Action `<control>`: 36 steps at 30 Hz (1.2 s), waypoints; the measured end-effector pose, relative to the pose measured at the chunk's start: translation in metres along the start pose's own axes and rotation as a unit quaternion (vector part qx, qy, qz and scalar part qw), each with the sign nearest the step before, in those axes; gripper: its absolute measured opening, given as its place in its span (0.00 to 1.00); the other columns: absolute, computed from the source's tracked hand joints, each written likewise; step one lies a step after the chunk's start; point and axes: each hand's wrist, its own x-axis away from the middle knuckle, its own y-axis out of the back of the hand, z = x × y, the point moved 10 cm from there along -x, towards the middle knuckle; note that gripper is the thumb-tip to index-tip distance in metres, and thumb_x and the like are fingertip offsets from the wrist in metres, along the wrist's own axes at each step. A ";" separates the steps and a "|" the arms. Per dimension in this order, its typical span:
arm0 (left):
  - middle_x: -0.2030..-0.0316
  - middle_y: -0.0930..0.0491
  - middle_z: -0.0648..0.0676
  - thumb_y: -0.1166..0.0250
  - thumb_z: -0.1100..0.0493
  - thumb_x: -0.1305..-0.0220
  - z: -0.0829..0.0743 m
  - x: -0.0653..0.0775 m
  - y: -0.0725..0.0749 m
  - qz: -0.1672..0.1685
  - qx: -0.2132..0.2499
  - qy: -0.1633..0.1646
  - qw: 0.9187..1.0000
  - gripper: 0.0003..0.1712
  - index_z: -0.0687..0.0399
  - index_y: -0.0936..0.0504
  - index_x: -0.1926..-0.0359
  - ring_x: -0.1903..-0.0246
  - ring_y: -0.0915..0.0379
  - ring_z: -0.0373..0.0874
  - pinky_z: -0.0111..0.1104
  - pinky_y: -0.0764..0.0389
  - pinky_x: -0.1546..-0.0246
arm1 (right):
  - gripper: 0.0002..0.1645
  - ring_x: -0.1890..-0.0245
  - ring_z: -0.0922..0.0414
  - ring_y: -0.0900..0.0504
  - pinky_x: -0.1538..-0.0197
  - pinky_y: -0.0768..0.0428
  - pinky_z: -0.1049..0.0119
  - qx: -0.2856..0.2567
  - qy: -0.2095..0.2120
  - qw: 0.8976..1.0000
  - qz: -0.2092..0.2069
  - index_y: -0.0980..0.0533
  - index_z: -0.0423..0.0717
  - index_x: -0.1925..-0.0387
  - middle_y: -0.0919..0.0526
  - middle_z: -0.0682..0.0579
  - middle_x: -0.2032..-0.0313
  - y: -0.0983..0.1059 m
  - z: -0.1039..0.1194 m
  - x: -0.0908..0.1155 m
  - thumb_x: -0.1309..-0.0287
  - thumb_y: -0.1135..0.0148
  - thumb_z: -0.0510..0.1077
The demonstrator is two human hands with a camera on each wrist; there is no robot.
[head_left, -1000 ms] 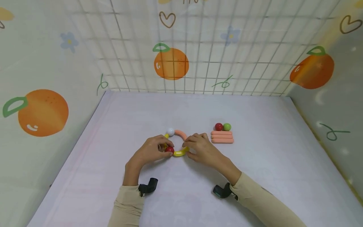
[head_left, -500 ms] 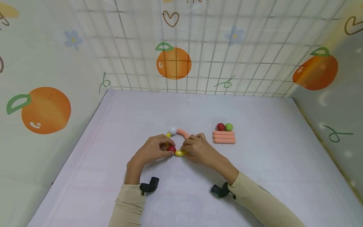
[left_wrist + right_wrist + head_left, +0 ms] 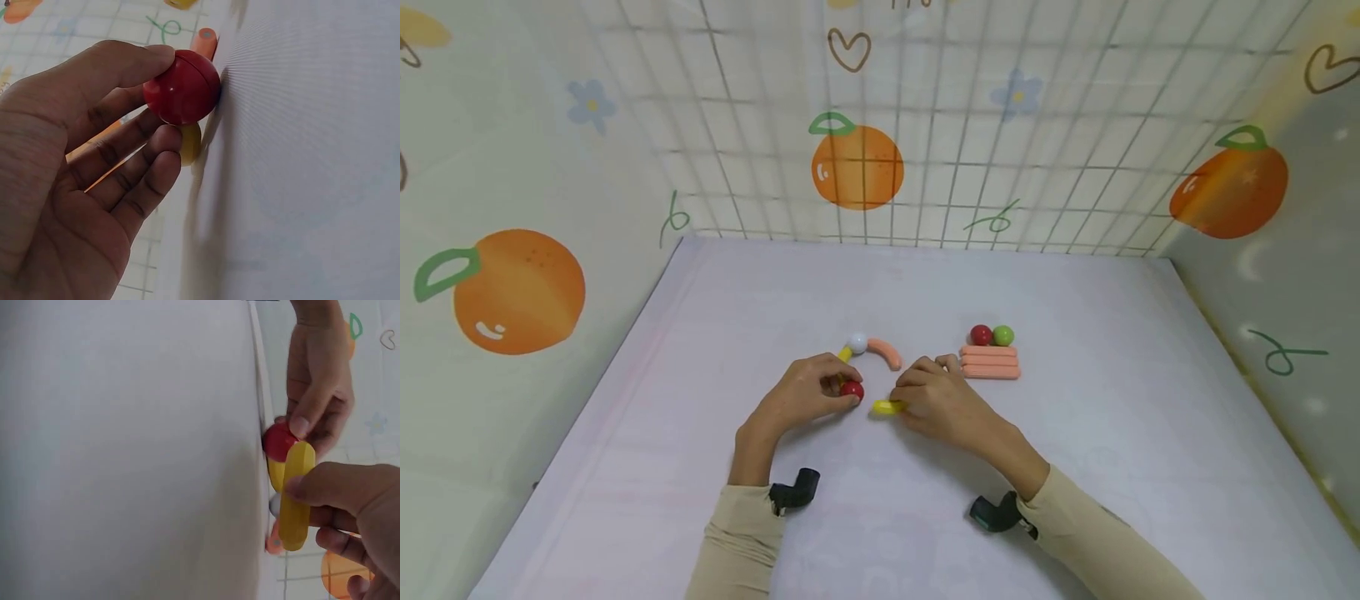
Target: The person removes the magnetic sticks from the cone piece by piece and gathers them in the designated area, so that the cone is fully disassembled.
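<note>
My left hand pinches a glossy red ball between thumb and fingers, low over the white tabletop. Behind that ball runs a yellow rod, partly hidden by the hand, up to a white ball. A curved salmon-pink rod extends right from the white ball, its other end free. To the right, my right hand grips another yellow rod between thumb and fingers. A gap separates this rod from the red ball in the head view.
Beyond the right hand lie three straight salmon-pink rods side by side. A second red ball and a green ball sit just behind them. A fabric wall with printed oranges and a grid bounds the table's back.
The yellow rod in my right hand has come apart from the red ball and the pink rod, moving slightly right, so the ring is broken. My left hand stays on the red ball.
</note>
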 end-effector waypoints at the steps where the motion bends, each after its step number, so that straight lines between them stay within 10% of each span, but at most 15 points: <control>1: 0.66 0.21 0.46 0.23 0.57 0.44 0.000 0.000 0.000 0.001 0.000 0.002 1.000 0.14 0.46 0.13 0.55 0.66 0.27 0.41 0.34 0.23 0.63 | 0.12 0.52 0.59 0.25 0.53 0.37 0.55 -0.006 -0.006 1.000 -0.004 0.13 0.53 0.62 0.16 0.60 0.60 0.003 -0.002 0.002 0.51 0.23 0.41; 36: 0.65 0.21 0.47 0.24 0.57 0.43 0.000 0.001 -0.001 0.002 0.011 0.023 1.000 0.14 0.45 0.13 0.55 0.64 0.26 0.43 0.35 0.22 0.61 | 0.17 0.55 0.52 0.22 0.52 0.36 0.45 0.068 -0.096 0.992 -0.048 0.14 0.47 0.62 0.14 0.53 0.59 0.068 -0.070 0.066 0.57 0.19 0.38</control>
